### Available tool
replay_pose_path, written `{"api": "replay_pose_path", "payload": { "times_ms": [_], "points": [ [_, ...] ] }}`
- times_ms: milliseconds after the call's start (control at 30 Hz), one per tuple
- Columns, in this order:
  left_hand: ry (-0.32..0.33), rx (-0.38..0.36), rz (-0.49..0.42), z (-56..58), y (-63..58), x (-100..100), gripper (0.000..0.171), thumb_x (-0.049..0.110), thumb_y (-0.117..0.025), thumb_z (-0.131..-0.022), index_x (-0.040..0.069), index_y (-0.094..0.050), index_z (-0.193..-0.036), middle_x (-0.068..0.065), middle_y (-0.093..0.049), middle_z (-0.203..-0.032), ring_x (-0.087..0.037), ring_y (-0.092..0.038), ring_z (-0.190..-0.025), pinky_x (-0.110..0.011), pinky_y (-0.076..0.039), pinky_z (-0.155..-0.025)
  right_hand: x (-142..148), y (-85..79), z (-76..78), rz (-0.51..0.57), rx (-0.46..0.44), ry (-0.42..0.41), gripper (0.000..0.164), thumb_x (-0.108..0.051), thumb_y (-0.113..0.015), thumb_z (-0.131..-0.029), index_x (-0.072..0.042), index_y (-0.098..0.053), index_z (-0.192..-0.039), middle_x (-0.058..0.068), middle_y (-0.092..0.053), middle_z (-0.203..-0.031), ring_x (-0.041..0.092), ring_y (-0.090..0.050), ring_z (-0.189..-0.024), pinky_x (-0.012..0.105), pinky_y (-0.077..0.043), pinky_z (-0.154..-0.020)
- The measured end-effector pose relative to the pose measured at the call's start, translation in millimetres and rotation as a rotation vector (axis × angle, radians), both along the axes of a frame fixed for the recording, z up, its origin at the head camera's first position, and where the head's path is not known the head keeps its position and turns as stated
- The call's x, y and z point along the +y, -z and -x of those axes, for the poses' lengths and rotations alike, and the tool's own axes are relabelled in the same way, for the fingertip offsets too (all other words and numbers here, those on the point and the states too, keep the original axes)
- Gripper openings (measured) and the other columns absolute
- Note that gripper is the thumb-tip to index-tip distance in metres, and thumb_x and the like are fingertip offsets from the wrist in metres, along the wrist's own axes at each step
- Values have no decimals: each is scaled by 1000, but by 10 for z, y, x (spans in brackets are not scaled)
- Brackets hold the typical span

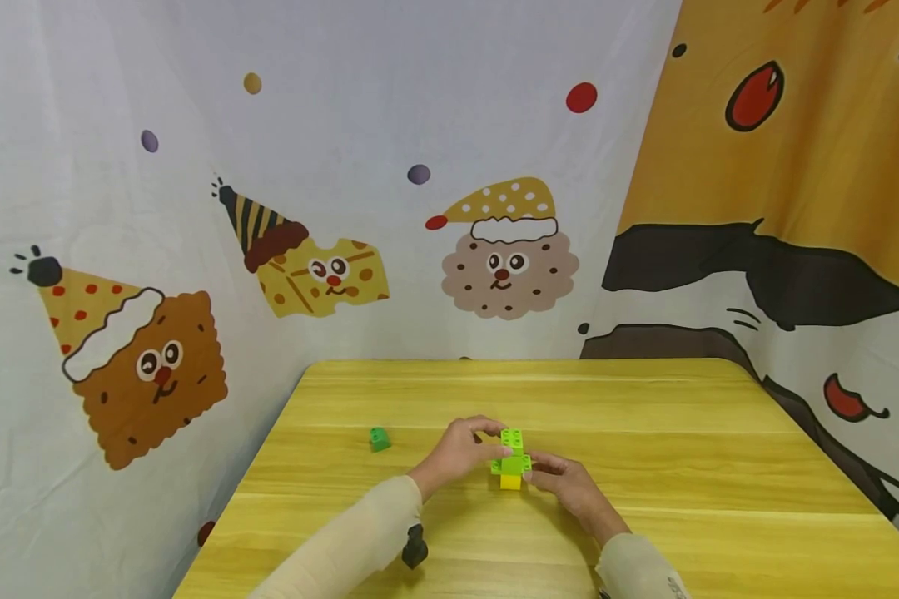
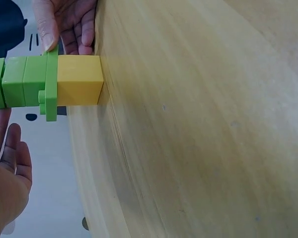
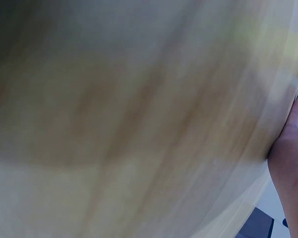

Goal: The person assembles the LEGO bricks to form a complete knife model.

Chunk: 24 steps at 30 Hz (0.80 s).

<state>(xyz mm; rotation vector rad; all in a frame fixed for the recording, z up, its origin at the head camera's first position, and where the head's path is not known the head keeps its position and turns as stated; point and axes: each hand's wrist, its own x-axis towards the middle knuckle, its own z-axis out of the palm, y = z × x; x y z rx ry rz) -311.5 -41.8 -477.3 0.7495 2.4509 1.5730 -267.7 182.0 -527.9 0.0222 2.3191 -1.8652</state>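
Note:
A small tower of toy building blocks stands on the wooden table. At its base is a yellow block point(image 1: 510, 482); above that sits a wider light-green plate point(image 2: 51, 99), its ends jutting out on both sides. More light-green blocks point(image 2: 34, 82) rise over the plate, the uppermost a studded green block point(image 1: 512, 438). My left hand point(image 1: 457, 451) pinches this uppermost block from the left. On the other side, my right hand point(image 1: 572, 491) holds the plate's right end, its thumb on the edge. The right wrist view shows only part of that hand point(image 3: 292, 153); the tower is mostly out of frame.
A darker green block point(image 1: 379, 439) lies on the table point(image 1: 682, 441), left of the tower. Behind the table hangs a white cloth point(image 1: 389, 108) printed with cartoon figures. A black strap piece point(image 1: 414, 547) hangs at the left wrist.

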Motion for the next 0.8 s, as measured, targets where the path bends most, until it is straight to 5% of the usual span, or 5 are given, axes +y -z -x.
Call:
{"api": "replay_pose_path", "payload": {
  "times_ms": [333, 800],
  "points": [
    [12, -33, -82, 0, 66, 22, 38, 35, -75, -90, 21, -68, -124, 8, -63, -112, -36, -53, -116, -36, -44, -89, -10, -5, -8, 2, 11, 21, 52, -29, -76, -89, -3, -63, -132, 13, -65, -125, 27, -59, -113, 51, -45, -98],
    [10, 54, -39, 21, 78, 55, 28, 39, -74, -91, 27, -72, -115, 12, -64, -108, -22, -57, -109, -34, -45, -87, 1, 2, -1, -6, 15, 22, 53, -29, -76, -89, -3, -62, -133, 12, -64, -126, 28, -59, -114, 52, -44, -98]
  ]
}}
